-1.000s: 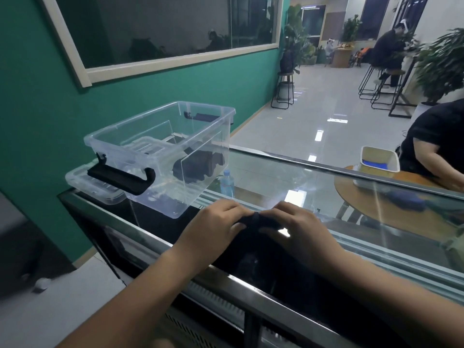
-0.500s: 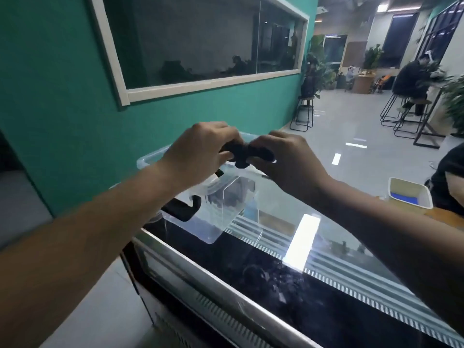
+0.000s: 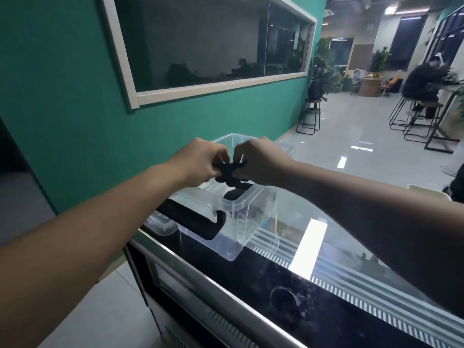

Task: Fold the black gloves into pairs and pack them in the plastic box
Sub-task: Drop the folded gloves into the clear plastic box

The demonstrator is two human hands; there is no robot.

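Note:
A clear plastic box [image 3: 247, 223] with a black handle [image 3: 190, 222] stands on a glass-topped counter [image 3: 339, 277]. Both my hands hover over its open top. My left hand [image 3: 200, 160] and my right hand [image 3: 261, 160] pinch a small folded bundle of black gloves [image 3: 229, 173] between them, held just above the box's near rim. Another dark glove bundle [image 3: 232, 195] shows inside the box below it. My hands hide most of the held bundle.
The box's clear lid [image 3: 160, 223] lies under its left end by the green wall [image 3: 75, 121]. The counter's metal edge [image 3: 226, 292] runs diagonally toward me. People sit at tables and stools [image 3: 416, 114] far off on the right.
My hands lifted the glove bundle off the counter top and carried it forward over the box, then lowered it slightly toward the opening. The camera tilted up.

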